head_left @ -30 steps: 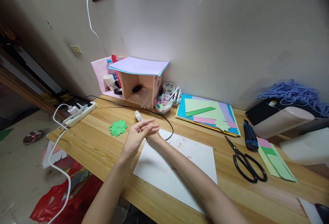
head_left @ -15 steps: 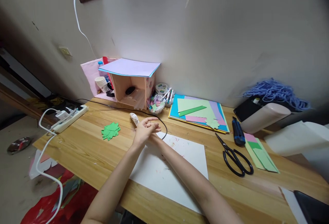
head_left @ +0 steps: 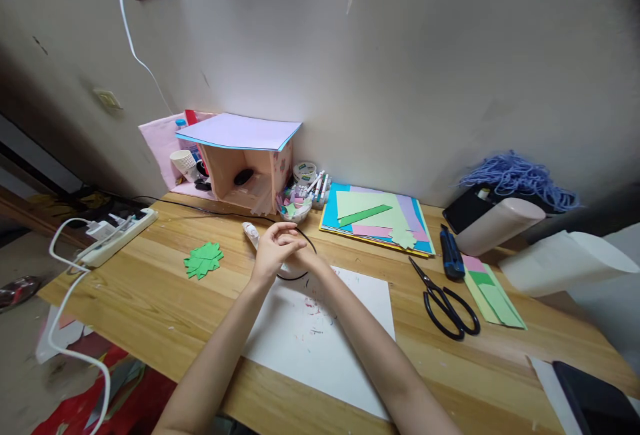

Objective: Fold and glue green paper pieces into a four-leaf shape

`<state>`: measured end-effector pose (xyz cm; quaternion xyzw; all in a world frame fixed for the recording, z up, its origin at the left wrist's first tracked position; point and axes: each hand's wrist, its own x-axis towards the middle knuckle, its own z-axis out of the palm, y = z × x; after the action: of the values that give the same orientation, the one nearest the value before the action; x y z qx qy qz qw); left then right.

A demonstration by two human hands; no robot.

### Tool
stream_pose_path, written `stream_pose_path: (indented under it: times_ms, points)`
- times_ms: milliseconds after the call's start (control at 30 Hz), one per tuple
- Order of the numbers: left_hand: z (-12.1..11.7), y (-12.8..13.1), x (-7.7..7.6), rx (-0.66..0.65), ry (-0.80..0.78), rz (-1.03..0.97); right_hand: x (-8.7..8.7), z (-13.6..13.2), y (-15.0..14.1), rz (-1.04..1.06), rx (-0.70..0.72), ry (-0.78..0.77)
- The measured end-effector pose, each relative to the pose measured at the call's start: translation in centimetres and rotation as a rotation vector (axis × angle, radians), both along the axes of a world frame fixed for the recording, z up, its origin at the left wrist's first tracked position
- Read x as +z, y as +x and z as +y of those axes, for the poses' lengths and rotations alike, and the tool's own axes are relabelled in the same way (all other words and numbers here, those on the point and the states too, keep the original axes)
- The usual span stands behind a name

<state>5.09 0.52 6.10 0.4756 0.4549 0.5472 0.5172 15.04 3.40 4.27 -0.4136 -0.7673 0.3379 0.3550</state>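
Observation:
My left hand [head_left: 270, 252] is over the top edge of a white sheet of paper [head_left: 320, 355], with its fingers loosely bent and apart from the thumb. Behind and against it is my right hand [head_left: 301, 258]; its fingers are mostly hidden by the left one. A white patterned tool [head_left: 251, 233], possibly a glue gun, sticks out to the left of my hands. A black cord [head_left: 311, 243] loops round beside them. Coloured marks speckle the paper under my forearms. A green pointed paper cutout [head_left: 203, 260] lies to the left on the table.
Black scissors [head_left: 445, 305] and a blue-black cutter [head_left: 451, 255] lie right of the paper. Behind are stacked coloured sheets [head_left: 327, 215], a cardboard box [head_left: 281, 175] and a bowl of scraps [head_left: 296, 210]. A power strip [head_left: 123, 238] sits at the left edge, a black phone [head_left: 595, 395] at the right.
The view has shifted slightly, so most things appear further left. My hands stay together, with the left fingers curved a little more over the right hand.

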Motion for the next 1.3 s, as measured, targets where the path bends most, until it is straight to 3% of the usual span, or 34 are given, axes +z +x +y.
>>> stream_pose_path:
  times_ms: [133, 200, 267, 367, 500, 767, 1300]
  points:
    - [0.6, -0.6, -1.7, -0.018, -0.076, -0.179, 1.8, 1.2, 5.5, -0.102, 0.076, -0.093]
    - [0.8, -0.7, -2.5, -0.045, -0.170, -0.299, 3.2, 0.8, 7.2, -0.032, 0.111, -0.108]
    - [0.8, -0.8, -3.0, -0.098, -0.233, -0.393, 4.6, -0.1, 7.9, 0.018, 0.198, -0.093]
    - [0.6, -0.7, -3.2, -0.185, -0.229, -0.441, 5.6, -1.0, 7.3, -0.071, 0.143, 0.047]
    - [0.3, -0.6, -2.9, -0.233, -0.209, -0.442, 5.3, -1.2, 6.0, -0.250, 0.063, 0.148]
    - [0.2, -0.6, -3.0, -0.259, -0.185, -0.411, 4.2, -0.8, 5.3, -0.327, 0.070, 0.248]
    - [-0.1, -0.4, -2.8, -0.319, -0.137, -0.447, 4.1, -0.2, 5.5, -0.248, 0.138, 0.250]
